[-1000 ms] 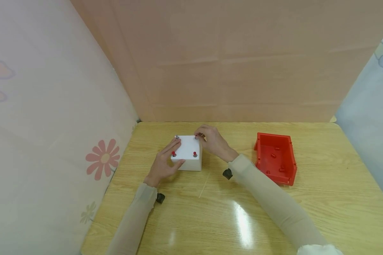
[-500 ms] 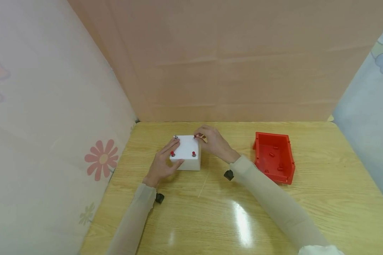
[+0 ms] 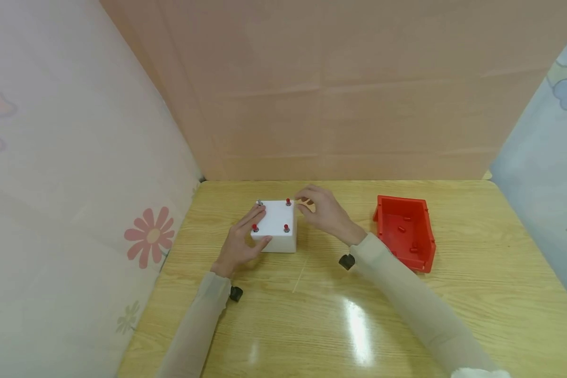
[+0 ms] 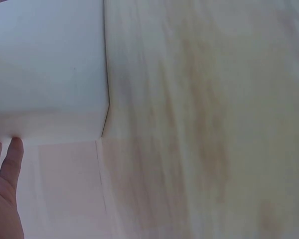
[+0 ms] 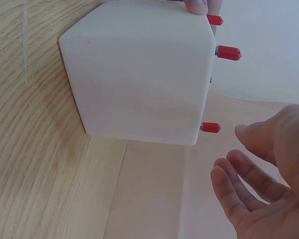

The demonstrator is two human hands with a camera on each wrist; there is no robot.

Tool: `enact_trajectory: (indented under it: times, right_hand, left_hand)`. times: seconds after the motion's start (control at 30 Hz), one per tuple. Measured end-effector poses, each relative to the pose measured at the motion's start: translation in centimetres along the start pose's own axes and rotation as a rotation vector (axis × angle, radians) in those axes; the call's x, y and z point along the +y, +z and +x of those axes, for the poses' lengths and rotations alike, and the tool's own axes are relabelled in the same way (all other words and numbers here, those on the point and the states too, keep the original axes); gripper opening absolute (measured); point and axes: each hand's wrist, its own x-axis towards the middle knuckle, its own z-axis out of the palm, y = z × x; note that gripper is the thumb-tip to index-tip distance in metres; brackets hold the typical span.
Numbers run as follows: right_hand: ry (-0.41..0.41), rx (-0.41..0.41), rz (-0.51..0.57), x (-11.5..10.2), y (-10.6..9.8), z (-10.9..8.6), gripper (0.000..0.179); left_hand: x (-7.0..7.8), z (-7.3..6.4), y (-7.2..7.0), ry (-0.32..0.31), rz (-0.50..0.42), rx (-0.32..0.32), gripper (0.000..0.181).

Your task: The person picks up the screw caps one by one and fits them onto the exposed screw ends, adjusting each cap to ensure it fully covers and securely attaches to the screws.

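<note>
A white box (image 3: 279,220) stands on the table with a short metal post near each top corner. Red caps sit on three posts: the near-left cap (image 3: 254,227), the near-right cap (image 3: 286,227) and the far-right cap (image 5: 210,127). Bare metal shows at the far-left post (image 3: 260,202). My left hand (image 3: 238,242) rests on the box's left side, fingers straight over the top and thumb against the front edge. My right hand (image 3: 325,211) is just right of the far-right cap, apart from it, with fingers loosely bent and nothing visible between them.
A red open bin (image 3: 403,202) stands on the table to the right, with several small red caps (image 3: 401,229) lying inside. The wooden table (image 3: 302,325) meets a brown upright panel (image 3: 349,131) at the back. A pale patterned sheet (image 3: 75,184) hangs at the left.
My right hand has let go of the far-right red cap and moved a little to the right, leaving the cap on its post. My left hand stays on the box.
</note>
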Motion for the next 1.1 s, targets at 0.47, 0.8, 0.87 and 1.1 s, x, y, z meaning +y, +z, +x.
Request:
enact_trajectory:
  times: [0.47,0.8,0.87,1.1]
  right_hand:
    - [0.009,0.005,-0.053,-0.3,-1.5,-1.8,0.019]
    - [-0.015,0.029,-0.098,-0.7,-2.9,-3.2,0.020]
    - [-0.021,0.034,-0.109,-0.7,-3.4,-3.6,0.021]
    - [-0.037,0.064,-0.135,-0.6,-5.1,-4.6,0.023]
  left_hand:
    - [0.2,0.1,0.0,-0.009,0.008,-0.005,0.069]
    - [0.1,-0.3,0.0,-0.028,0.026,0.004,0.070]
    - [0.0,-0.3,0.0,-0.028,0.021,0.004,0.069]
    - [0.0,-0.3,0.0,-0.020,0.032,0.002,0.070]
